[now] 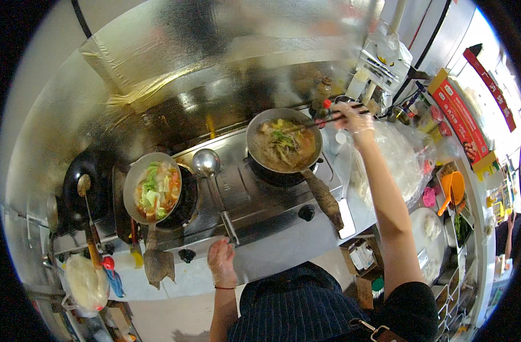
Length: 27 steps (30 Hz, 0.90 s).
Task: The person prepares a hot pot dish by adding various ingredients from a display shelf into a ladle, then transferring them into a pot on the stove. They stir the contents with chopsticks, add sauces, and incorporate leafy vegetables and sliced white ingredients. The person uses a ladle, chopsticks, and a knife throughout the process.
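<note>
My right hand (355, 122), in a thin clear plastic glove, holds dark chopsticks (329, 119) whose tips reach the rim of a pan of soup with noodles and greens (284, 143). That pan rests on the right burner, its cloth-wrapped handle (322, 196) pointing toward me. My left hand (221, 261), also in a clear glove, is at the stove's front edge beside the end of a ladle handle (230, 226); whether it touches is unclear. The ladle's steel bowl (206, 161) lies between the burners. A second pan with cabbage in reddish broth (155, 192) is at the left burner.
A black wok (87, 188) with a spoon stands far left, above a bag of pale contents (86, 282). Right of the stove are a large clear plastic bag (393, 158), an orange strainer (452, 188) and a round board (427, 239). A person stands at the far right edge.
</note>
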Motion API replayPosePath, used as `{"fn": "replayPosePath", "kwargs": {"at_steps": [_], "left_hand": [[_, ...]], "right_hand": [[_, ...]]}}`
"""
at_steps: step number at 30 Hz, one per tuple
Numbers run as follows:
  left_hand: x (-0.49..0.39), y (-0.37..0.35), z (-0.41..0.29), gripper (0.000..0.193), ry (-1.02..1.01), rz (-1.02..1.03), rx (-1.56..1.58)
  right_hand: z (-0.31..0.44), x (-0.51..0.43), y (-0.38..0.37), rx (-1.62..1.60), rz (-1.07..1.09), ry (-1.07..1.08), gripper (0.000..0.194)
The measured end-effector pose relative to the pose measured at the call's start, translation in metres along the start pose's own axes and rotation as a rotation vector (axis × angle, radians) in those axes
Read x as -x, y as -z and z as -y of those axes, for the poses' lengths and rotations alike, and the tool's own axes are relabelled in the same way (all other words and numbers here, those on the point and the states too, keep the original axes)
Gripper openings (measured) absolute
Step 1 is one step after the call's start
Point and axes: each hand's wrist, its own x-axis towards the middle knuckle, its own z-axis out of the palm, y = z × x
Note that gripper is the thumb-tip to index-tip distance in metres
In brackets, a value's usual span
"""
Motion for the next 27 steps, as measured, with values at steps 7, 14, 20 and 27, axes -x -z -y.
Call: {"fn": "replayPosePath", "kwargs": {"at_steps": [7,14,20,27], "left_hand": [[0.003,-0.013,-0.002,0.022,-0.057,0.057,-0.012],[0.005,0.001,-0.001,0.019,-0.044,-0.005,-0.025],[0.010,-0.008,-0.001,0.020,-0.061,-0.008,-0.042],[0.006,-0.005,0.012,0.025,-0.096,0.022,-0.037]], "right_hand": [[-0.013,0.006,-0.023,0.115,0.010,-0.181,0.023],[-0.003,0.008,0.009,0.187,-0.084,-0.183,0.017],[-0.001,0.034,-0.017,0.083,0.082,-0.032,0.017],[0.005,0.045,-0.035,0.098,0.265,-0.131,0.019]]}}
